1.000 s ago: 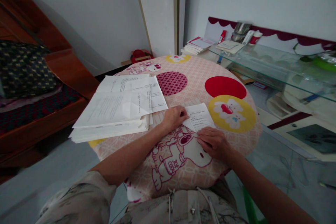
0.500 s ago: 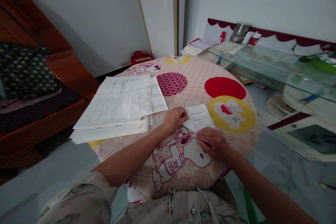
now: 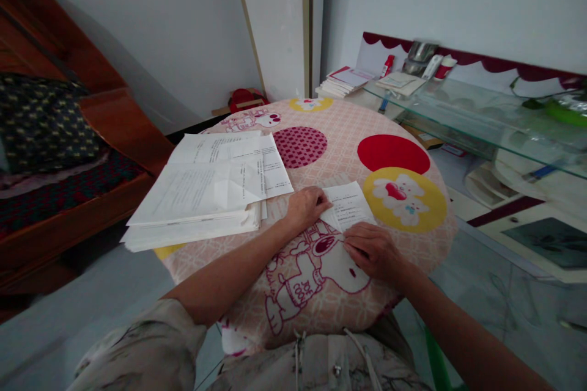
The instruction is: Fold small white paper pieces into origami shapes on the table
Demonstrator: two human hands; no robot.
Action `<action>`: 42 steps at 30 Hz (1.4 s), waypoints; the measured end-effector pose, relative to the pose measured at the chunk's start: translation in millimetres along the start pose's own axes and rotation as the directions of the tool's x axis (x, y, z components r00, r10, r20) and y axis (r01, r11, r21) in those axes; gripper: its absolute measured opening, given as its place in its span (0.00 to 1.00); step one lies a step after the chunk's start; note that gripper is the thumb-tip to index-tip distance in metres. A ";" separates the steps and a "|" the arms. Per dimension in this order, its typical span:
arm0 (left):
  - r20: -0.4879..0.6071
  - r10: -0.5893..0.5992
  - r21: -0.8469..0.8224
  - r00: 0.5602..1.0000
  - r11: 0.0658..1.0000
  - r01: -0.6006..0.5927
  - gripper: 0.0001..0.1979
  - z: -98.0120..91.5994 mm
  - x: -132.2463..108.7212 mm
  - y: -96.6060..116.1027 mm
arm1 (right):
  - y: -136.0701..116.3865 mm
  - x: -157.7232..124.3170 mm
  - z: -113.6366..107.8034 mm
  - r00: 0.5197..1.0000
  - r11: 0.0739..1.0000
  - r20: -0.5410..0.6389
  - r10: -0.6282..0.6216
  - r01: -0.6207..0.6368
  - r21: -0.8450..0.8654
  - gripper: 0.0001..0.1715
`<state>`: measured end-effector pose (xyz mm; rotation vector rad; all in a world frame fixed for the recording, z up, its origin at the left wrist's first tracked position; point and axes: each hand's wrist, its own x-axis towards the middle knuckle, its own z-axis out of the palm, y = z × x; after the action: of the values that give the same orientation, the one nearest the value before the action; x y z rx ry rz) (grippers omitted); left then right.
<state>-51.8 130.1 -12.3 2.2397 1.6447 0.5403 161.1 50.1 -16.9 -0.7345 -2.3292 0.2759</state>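
A small piece of printed paper (image 3: 351, 203), which looks folded, lies on the round table's patterned cloth (image 3: 339, 122). My left hand (image 3: 307, 204) is closed at its left edge, fingers curled on the paper. At its near right corner, my right hand (image 3: 373, 250) pinches the paper's edge between thumb and fingers. The fingertips of both hands partly cover the paper. Left of my left hand rests a thick stack of printed sheets (image 3: 197, 189), its top sheets spread unevenly.
To the right stands a glass-topped cabinet (image 3: 495, 116) bearing a red and white cup (image 3: 444, 67), a red bottle (image 3: 387, 66) and metal containers (image 3: 419, 56). A pile of booklets (image 3: 343, 80) sits behind the table. A wooden sofa (image 3: 110, 128) is on the left.
Almost nothing differs. Both hands stay on the small paper, with only a very slight shift of the left hand.
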 end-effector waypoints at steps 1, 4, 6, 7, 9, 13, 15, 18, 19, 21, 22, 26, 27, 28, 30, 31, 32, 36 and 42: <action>0.004 -0.005 0.005 1.000 1.000 0.005 0.09 -0.5 0.0 0.8 | -0.1 0.2 0.2 1.000 1.000 -0.003 -0.001 0.001 0.000 0.08; 0.014 -0.012 0.015 1.000 1.000 0.011 0.09 -1.2 -0.3 2.1 | -0.9 1.7 0.0 1.000 1.000 -0.008 -0.001 0.001 -0.002 0.08; 0.015 -0.004 0.021 1.000 1.000 0.004 0.09 -0.3 -0.5 1.8 | -1.5 2.7 -0.6 1.000 1.000 -0.006 -0.004 0.004 -0.009 0.08; 0.012 0.001 0.023 1.000 1.000 -0.001 0.09 0.4 -0.5 1.3 | -1.6 2.9 -0.8 1.000 1.000 -0.005 -0.003 0.003 -0.014 0.08; 0.001 0.016 0.025 1.000 1.000 -0.016 0.09 2.0 -0.4 0.0 | -1.1 2.3 -0.6 1.000 1.000 -0.016 -0.001 0.001 -0.025 0.07; -0.008 0.040 0.020 0.999 0.999 -0.040 0.09 3.6 0.0 -1.7 | 2.5 -1.9 2.3 0.999 0.999 -0.027 0.027 -0.028 -0.021 0.14; -0.008 0.044 0.022 0.999 0.999 -0.044 0.09 3.5 -0.1 -1.9 | 4.4 -3.2 4.1 0.999 0.999 -0.006 0.046 -0.046 -0.028 0.17; -0.014 0.049 0.029 0.999 0.998 -0.048 0.09 3.7 -0.6 -2.2 | 5.0 -2.0 5.9 0.998 0.997 0.054 0.035 -0.031 -0.072 0.21; -0.017 0.051 0.029 0.999 0.998 -0.050 0.09 3.9 -0.8 -2.4 | 4.6 -0.9 6.1 0.996 0.996 0.081 0.031 -0.024 -0.090 0.22; -0.020 0.057 0.028 0.998 0.998 -0.057 0.09 4.4 -1.0 -3.0 | 3.1 1.7 5.9 0.990 0.993 0.134 0.035 -0.019 -0.116 0.22; -0.020 0.061 0.027 0.998 0.998 -0.060 0.09 4.6 -1.0 -3.2 | 2.3 2.9 5.7 0.987 0.992 0.153 0.039 -0.020 -0.126 0.22; -0.017 0.060 0.034 0.998 0.998 -0.059 0.09 4.3 -0.8 -2.6 | 0.7 4.7 4.0 0.984 0.991 0.175 0.035 -0.011 -0.134 0.21; -0.016 0.058 0.037 0.998 0.998 -0.057 0.09 4.1 -0.9 -2.2 | 0.8 4.5 3.7 0.985 0.991 0.170 0.027 -0.004 -0.130 0.21; -0.013 0.055 0.040 0.998 0.998 -0.055 0.09 3.8 -1.0 -1.7 | 1.0 4.1 3.4 0.987 0.992 0.162 0.017 0.003 -0.125 0.21; -0.006 0.051 0.042 0.999 0.998 -0.050 0.09 3.1 -1.5 -1.0 | 1.4 3.3 3.0 0.990 0.994 0.144 0.001 0.015 -0.110 0.21; -0.004 0.049 0.042 0.999 0.998 -0.049 0.09 2.9 -1.8 -0.8 | 1.5 3.1 2.9 0.991 0.994 0.134 -0.005 0.019 -0.103 0.21; -0.004 0.049 0.041 0.999 0.998 -0.049 0.09 2.7 -2.0 -0.6 | 1.5 3.0 2.9 0.992 0.995 0.126 -0.009 0.021 -0.097 0.21; 0.002 0.057 0.046 0.998 0.997 -0.057 0.08 2.7 -2.3 -0.2 | 1.0 3.8 3.6 0.995 0.997 0.097 -0.027 0.035 -0.076 0.21; -0.027 0.121 0.070 0.992 0.990 -0.119 0.07 2.0 -1.4 0.1 | 3.8 2.5 6.7 0.996 0.999 0.090 -0.017 0.021 -0.047 0.19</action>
<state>-51.1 128.6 -14.2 2.4029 1.5728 0.5594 156.7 54.7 -22.1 -0.7368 -2.4336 0.2505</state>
